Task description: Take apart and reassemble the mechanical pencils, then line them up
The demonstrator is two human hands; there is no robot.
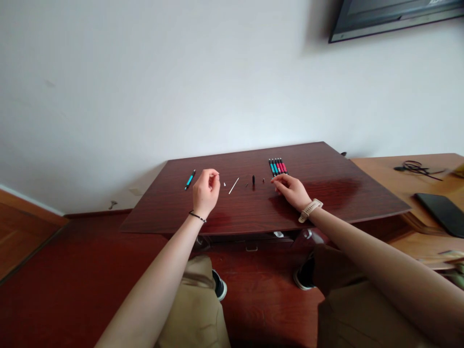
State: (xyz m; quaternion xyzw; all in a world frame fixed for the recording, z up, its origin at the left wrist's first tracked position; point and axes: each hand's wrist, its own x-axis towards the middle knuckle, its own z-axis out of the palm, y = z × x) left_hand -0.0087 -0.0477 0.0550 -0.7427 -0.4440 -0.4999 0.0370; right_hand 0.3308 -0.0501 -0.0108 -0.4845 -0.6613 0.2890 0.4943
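Right now both hands are over the dark red table (pixel 337 193), w/ pen parts spread in a row between them. Left hand (pixel 205 191) sits at approx 9 o'clock of the row, raised a bit off the top, fingers curled w/ thumb and forefinger pinched together near 1 o'clock of the hand; something tiny may be in the pinch, but can't tell. Right hand (pixel 293 190) lies low at 3 o'clock of the row, fingers bent and fingertips touching or just beside the near end of the pen bundle (pixel 278 166), which is a tight group of teal and pink pens at 12 o'clock of that hand. Grip on a pen isn't clear.

Loose parts: a white refill (pixel 234 185) lying slanted mid-row, a small white bit (pixel 224 184) just left of it, a short black cap piece (pixel 253 180) upright-ish to the right, plus tiny dark bits beside it. A single teal pen (pixel 190 180) rests at 10 o'clock of the left hand, apart from it.

Step looks like pen assembly/disassembly, mid-way: one pen apart, bundle untouched or done. Next move prob. needs a fine pinch on small parts, w/ care not to roll them off.
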